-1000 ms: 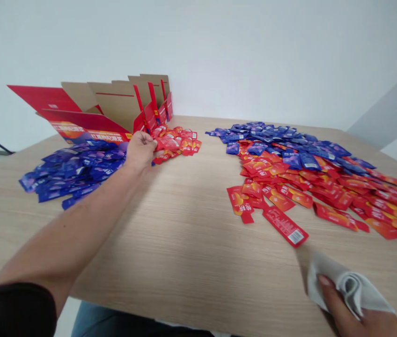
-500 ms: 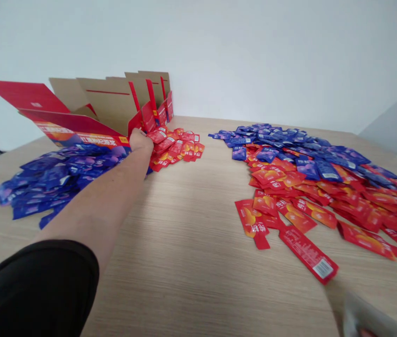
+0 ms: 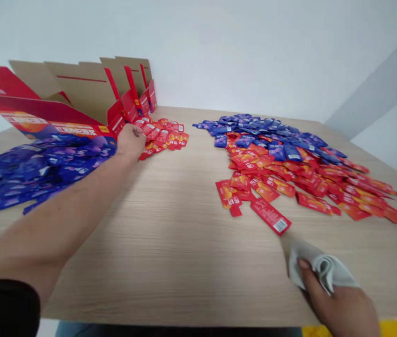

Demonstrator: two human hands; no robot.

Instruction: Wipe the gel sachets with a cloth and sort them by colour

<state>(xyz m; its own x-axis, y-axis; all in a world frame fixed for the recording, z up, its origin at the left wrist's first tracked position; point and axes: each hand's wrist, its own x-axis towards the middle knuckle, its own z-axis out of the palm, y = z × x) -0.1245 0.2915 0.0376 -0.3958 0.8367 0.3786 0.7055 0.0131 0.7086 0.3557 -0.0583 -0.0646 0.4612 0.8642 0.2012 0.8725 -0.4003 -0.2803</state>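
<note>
My left hand (image 3: 131,139) reaches across the table with its fingers curled, beside the front corner of a red cardboard box (image 3: 79,128) and at the near edge of a small pile of red sachets (image 3: 165,135). Whatever may be inside those fingers is hidden. Low on the right, my right hand (image 3: 342,299) grips a folded pale grey cloth (image 3: 325,267) over the tabletop. Just beyond the cloth lies a single red sachet (image 3: 270,215), its printed back and barcode facing up.
Several open red boxes (image 3: 145,100) stand in a row at the back left. Blue sachets (image 3: 44,166) are heaped before them. To the right spreads a large pile of red sachets (image 3: 311,182) with blue sachets (image 3: 261,128) behind. Something yellow (image 3: 395,327) shows below the table's front edge.
My right hand and the cloth have come fully into view at the lower right. My left hand stays near the box corner, its curled fingers now showing. The whole view has shifted.
</note>
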